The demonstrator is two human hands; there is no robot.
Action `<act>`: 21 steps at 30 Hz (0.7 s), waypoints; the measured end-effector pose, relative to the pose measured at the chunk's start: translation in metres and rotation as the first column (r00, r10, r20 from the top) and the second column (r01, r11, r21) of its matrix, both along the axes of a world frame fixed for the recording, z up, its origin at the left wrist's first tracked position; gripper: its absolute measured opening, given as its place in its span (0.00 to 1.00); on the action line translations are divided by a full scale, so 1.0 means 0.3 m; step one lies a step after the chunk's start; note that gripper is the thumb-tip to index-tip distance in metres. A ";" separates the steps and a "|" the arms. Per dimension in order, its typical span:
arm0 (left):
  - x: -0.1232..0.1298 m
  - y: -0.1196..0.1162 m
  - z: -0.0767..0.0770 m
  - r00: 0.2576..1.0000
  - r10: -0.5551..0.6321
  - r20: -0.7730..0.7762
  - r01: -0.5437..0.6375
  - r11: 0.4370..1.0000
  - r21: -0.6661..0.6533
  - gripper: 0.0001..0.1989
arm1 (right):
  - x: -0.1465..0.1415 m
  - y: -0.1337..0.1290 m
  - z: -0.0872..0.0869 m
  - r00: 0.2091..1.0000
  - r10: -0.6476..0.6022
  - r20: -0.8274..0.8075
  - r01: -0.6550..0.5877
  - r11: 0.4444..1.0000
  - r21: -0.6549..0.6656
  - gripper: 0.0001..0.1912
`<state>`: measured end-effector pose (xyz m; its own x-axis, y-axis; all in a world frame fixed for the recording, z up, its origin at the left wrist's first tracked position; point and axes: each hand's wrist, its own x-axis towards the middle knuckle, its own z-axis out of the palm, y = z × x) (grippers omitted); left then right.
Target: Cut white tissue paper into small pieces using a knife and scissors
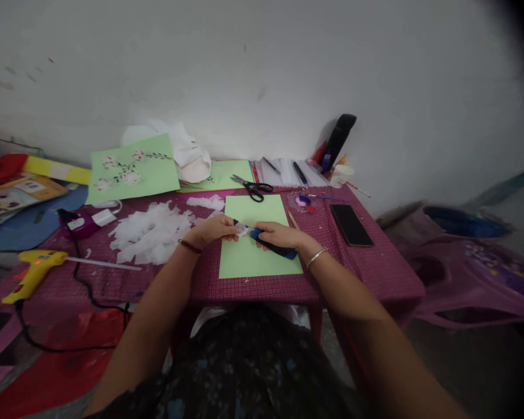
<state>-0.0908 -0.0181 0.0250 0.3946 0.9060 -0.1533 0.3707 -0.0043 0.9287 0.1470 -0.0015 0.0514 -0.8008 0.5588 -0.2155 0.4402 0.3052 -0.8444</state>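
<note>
My right hand (pixel 276 234) is closed around a tool with a blue-and-black handle (pixel 283 250), which points down to the right. Its exact kind is partly hidden by my fingers. At its other end, my left hand (pixel 218 228) pinches a small whitish piece (pixel 243 228), with a dark tip showing just above the fingers. Both hands are over a blank light green sheet of paper (pixel 253 265) on the table. Black-handled scissors (pixel 255 189) lie at the sheet's far edge. A pile of torn white paper pieces (pixel 151 233) spreads left of my left hand.
The table (pixel 332 279) has a purple checked cover. At left lie a yellow glue gun (pixel 39 270) with a black cord (pixel 85 282) and a green sheet with decorated blossoms (pixel 133 169). A phone (pixel 351 225) lies at right. Pink stools (pixel 475 273) stand beyond the table's right edge.
</note>
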 end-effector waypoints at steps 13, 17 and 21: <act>-0.143 0.002 0.069 0.993 0.022 -0.118 -0.018 0.999 0.035 0.16 | 0.060 0.040 0.027 0.987 -0.128 0.094 0.128 0.992 0.004 0.07; -0.255 0.066 0.166 0.931 0.299 -0.208 -0.297 0.954 0.040 0.16 | 0.065 0.052 0.016 0.954 -0.176 0.242 0.088 0.938 0.336 0.12; -0.307 0.164 0.203 0.749 0.341 -0.568 -0.354 0.931 0.091 0.17 | 0.041 0.037 -0.015 0.930 -0.202 0.308 -0.003 0.832 0.554 0.19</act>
